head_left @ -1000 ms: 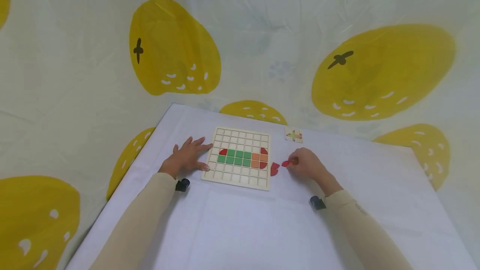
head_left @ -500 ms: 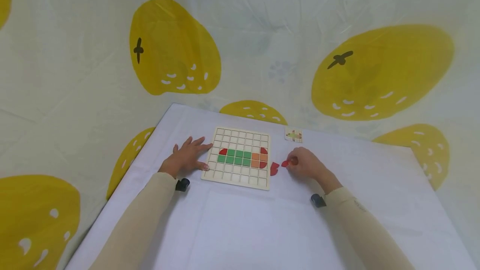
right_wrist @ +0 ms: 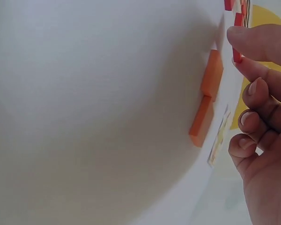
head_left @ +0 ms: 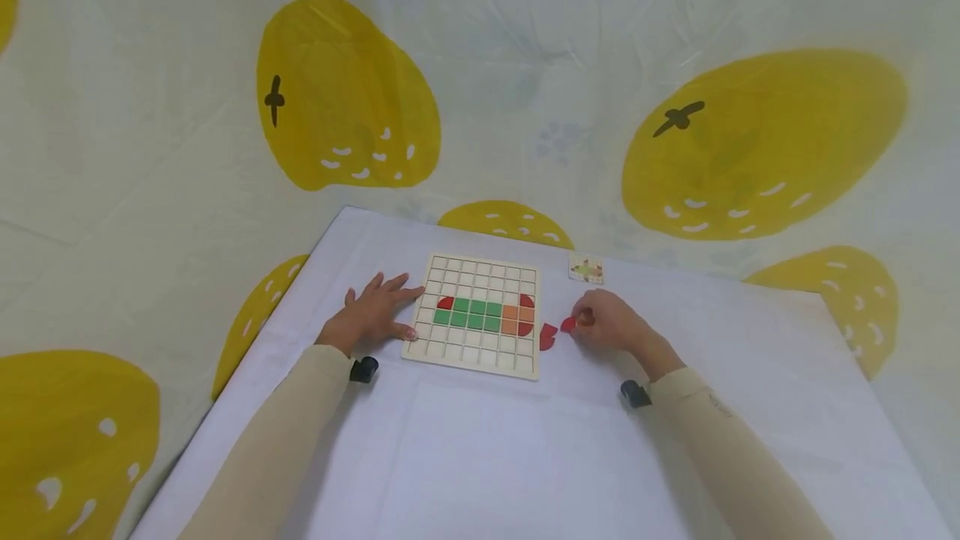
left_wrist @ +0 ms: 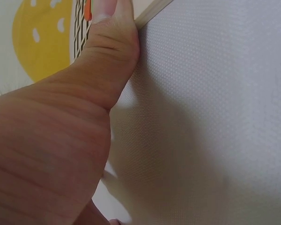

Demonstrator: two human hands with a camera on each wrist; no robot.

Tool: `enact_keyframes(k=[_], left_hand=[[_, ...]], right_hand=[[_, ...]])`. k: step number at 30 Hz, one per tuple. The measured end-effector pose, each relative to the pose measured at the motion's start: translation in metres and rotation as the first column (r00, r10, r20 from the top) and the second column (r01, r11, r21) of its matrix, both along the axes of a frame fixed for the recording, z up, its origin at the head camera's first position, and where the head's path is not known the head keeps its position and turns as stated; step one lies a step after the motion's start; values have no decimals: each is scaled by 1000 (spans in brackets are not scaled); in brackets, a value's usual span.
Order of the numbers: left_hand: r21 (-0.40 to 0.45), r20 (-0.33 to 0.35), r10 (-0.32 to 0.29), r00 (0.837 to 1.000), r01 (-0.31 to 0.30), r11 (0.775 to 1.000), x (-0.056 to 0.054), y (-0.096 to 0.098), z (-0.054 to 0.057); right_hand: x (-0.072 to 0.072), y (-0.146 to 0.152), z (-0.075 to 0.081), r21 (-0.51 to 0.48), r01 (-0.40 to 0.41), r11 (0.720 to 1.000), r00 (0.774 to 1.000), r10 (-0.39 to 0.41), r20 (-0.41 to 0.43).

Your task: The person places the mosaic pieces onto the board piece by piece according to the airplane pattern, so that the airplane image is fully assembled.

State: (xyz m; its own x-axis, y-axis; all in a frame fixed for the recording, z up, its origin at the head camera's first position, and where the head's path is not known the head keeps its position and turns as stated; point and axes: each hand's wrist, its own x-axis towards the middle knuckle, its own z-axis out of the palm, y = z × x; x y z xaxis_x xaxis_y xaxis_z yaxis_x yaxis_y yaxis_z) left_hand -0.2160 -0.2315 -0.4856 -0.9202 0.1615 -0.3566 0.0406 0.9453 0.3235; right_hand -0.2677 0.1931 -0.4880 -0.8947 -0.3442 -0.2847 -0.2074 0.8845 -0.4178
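In the head view my left hand [head_left: 371, 315] spreads its fingers at the left edge of a square wooden grid board [head_left: 472, 363], thumb and a fingertip touching its rim. The left wrist view shows the thumb [left_wrist: 107, 51] over the board's edge. A block of green tiles [head_left: 468, 315], orange tiles [head_left: 517, 321] and red quarter-round corner tiles [head_left: 527, 301] lies in the middle rows. Right of the board, my right hand [head_left: 611, 322] pinches a red quarter-round tile [right_wrist: 237, 37] between thumb and index finger, the other fingers curled.
Loose red tiles [head_left: 548, 337] lie against the board's right side. Two orange tiles [right_wrist: 207, 101] lie on the table beside the right hand, hidden in the head view. A small pattern card [head_left: 586, 268] is at the back. White cloth [head_left: 480, 465] covers the table before a fruit-print curtain.
The red tile has turned slightly in my right fingertips and shows more of its face. My left hand and the board stay as they were.
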Motion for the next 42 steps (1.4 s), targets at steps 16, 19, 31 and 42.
enact_keyframes(k=[16, 19, 31, 42], left_hand=[[-7, -2, -7, 1000, 7, 1000, -1, 0, -2], [-9, -2, -9, 1000, 9, 1000, -1, -1, -3], [-6, -14, -22, 1000, 22, 1000, -1, -2, 0], [-2, -19, -11, 1000, 11, 1000, 1, 0, -2]], right_hand=[[6, -27, 13, -27, -30, 999, 1000, 30, -1], [7, -33, 14, -34, -26, 999, 1000, 26, 16], [8, -59, 22, -56, -94, 994, 995, 93, -26], [7, -81, 19, -75, -96, 993, 995, 96, 7]])
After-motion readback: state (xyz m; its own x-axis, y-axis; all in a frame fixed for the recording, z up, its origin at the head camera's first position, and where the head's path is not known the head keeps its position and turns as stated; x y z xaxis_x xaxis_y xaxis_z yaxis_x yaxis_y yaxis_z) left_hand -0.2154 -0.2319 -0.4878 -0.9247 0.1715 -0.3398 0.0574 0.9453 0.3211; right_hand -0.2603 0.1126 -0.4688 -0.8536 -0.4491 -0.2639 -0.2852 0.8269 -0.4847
